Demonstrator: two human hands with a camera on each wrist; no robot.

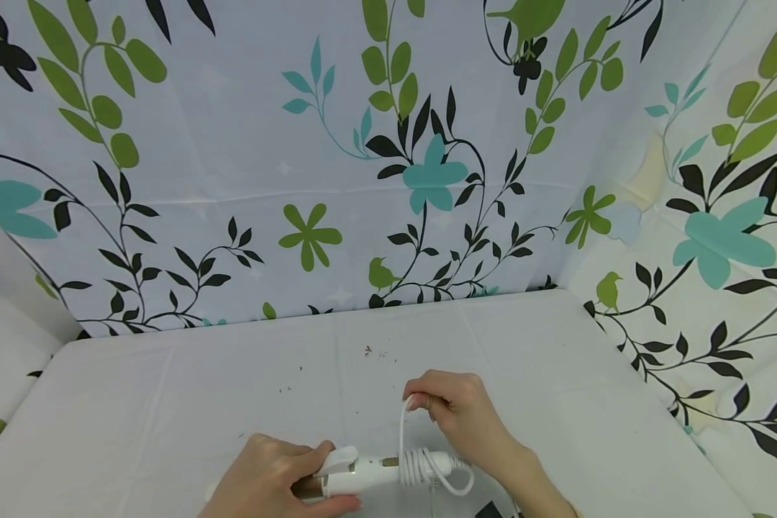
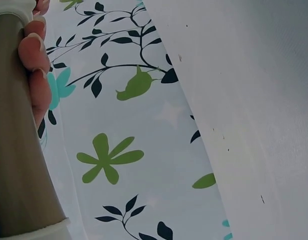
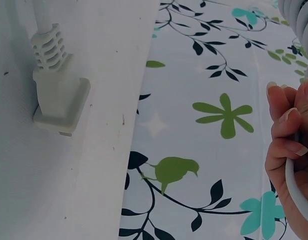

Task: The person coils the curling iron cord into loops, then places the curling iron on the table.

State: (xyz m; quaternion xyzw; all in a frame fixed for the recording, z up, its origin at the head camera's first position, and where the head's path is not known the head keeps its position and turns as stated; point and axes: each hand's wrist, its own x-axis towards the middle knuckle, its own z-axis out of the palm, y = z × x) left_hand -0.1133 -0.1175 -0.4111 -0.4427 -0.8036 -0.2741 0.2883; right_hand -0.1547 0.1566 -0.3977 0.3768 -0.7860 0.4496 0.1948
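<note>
My left hand (image 1: pixel 272 475) grips a white curling iron (image 1: pixel 369 475) around its clamp end, low in the head view. Its brown barrel (image 2: pixel 23 135) fills the left side of the left wrist view, with fingers (image 2: pixel 34 52) curled along it. White cord (image 1: pixel 414 467) is wound in several turns about the handle. Above those turns my right hand (image 1: pixel 462 414) pinches a raised length of the cord. In the right wrist view the cord (image 3: pixel 293 182) passes through the curled fingers, and the white plug (image 3: pixel 58 95) hangs at the left.
A white-covered table (image 1: pixel 233 388) lies under the hands, with small dark specks on it. Patterned cloth (image 1: pixel 233 180) with leaves and birds stands behind it and along both sides. A small black object (image 1: pixel 488 510) shows at the bottom edge, near the right forearm.
</note>
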